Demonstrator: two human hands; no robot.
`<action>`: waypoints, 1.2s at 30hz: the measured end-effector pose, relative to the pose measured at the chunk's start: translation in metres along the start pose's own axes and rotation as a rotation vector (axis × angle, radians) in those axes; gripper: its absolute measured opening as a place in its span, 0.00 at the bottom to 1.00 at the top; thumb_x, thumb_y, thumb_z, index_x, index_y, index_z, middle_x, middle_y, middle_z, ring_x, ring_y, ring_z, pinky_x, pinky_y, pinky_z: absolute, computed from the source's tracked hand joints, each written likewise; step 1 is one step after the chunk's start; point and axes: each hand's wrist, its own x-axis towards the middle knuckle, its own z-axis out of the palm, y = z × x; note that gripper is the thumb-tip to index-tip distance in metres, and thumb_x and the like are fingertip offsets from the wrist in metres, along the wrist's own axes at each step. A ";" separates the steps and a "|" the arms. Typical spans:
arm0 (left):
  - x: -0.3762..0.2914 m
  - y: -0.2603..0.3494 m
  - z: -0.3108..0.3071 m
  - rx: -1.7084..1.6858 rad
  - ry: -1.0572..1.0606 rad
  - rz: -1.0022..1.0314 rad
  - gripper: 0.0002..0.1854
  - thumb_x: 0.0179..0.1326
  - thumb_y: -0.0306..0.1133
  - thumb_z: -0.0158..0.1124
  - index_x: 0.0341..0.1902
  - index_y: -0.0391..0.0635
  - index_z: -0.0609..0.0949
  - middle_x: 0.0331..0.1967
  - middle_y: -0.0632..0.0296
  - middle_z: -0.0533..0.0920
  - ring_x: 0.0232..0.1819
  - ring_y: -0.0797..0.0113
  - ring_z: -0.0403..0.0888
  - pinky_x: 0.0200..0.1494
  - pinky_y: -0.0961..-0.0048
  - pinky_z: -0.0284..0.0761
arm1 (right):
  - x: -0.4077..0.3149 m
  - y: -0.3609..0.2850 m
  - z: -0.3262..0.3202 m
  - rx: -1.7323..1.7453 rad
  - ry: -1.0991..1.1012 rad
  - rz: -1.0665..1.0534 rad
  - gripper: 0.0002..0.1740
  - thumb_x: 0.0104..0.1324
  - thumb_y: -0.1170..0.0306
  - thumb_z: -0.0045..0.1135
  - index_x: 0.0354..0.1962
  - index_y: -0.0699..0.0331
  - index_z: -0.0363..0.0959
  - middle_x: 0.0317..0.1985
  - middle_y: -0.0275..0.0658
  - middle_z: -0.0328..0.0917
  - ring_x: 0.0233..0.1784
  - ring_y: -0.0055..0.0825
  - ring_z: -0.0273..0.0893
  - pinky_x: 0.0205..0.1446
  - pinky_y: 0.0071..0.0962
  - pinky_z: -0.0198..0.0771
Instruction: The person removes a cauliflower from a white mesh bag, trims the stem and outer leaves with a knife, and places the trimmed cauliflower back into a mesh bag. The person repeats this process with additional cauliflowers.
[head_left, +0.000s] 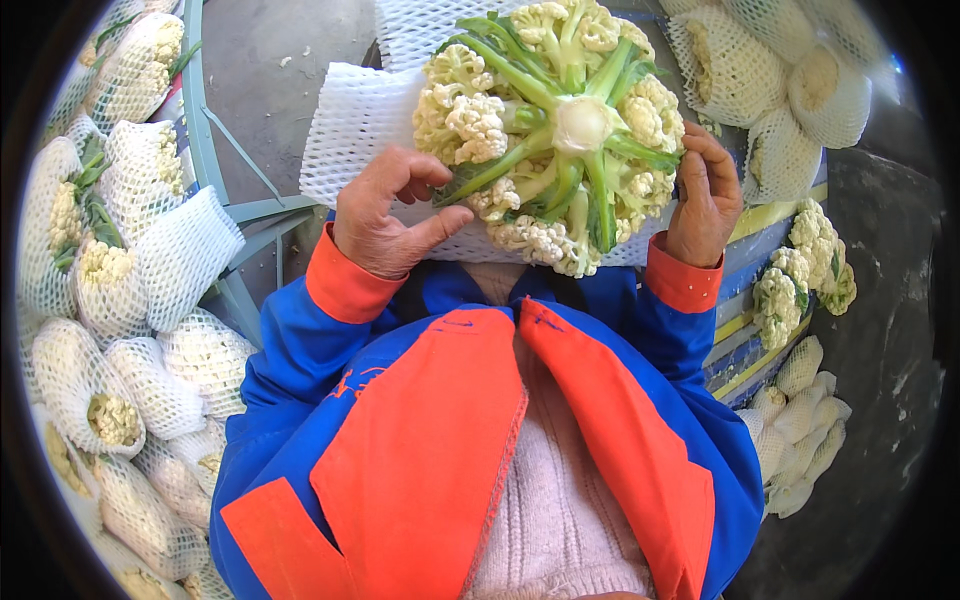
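A large cauliflower head lies with its cut stem up on white foam netting sleeves in front of me. My left hand is at its left edge, fingers curled and thumb apart, close to a green leaf tip; whether it grips the leaf cannot be told. My right hand is at the right edge, fingertips against the florets and a leaf end, its fingers partly hidden behind the cauliflower.
Netted cauliflowers are heaped along the left, beside a blue-grey metal frame. More netted ones lie at the upper right and lower right. Loose cauliflower pieces rest on a striped surface at right.
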 end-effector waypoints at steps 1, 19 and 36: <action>-0.002 -0.002 0.002 0.014 -0.009 -0.024 0.14 0.45 0.23 0.73 0.37 0.42 0.80 0.30 0.62 0.79 0.29 0.71 0.77 0.34 0.77 0.74 | 0.000 0.000 0.000 0.008 0.005 0.012 0.07 0.66 0.79 0.53 0.40 0.68 0.77 0.50 0.41 0.76 0.53 0.26 0.71 0.58 0.25 0.65; -0.001 0.004 -0.005 0.069 0.023 0.028 0.13 0.44 0.22 0.73 0.34 0.42 0.79 0.30 0.60 0.80 0.30 0.67 0.80 0.35 0.74 0.76 | -0.001 -0.001 0.001 0.003 0.022 0.025 0.07 0.66 0.81 0.51 0.40 0.69 0.76 0.50 0.42 0.76 0.52 0.25 0.72 0.58 0.24 0.65; 0.033 -0.007 -0.039 0.525 0.417 0.047 0.21 0.48 0.30 0.73 0.47 0.41 0.78 0.48 0.54 0.76 0.50 0.55 0.74 0.55 0.65 0.70 | 0.011 -0.002 0.007 0.018 -0.169 0.148 0.34 0.67 0.64 0.56 0.63 0.74 0.55 0.60 0.49 0.65 0.63 0.33 0.64 0.67 0.29 0.57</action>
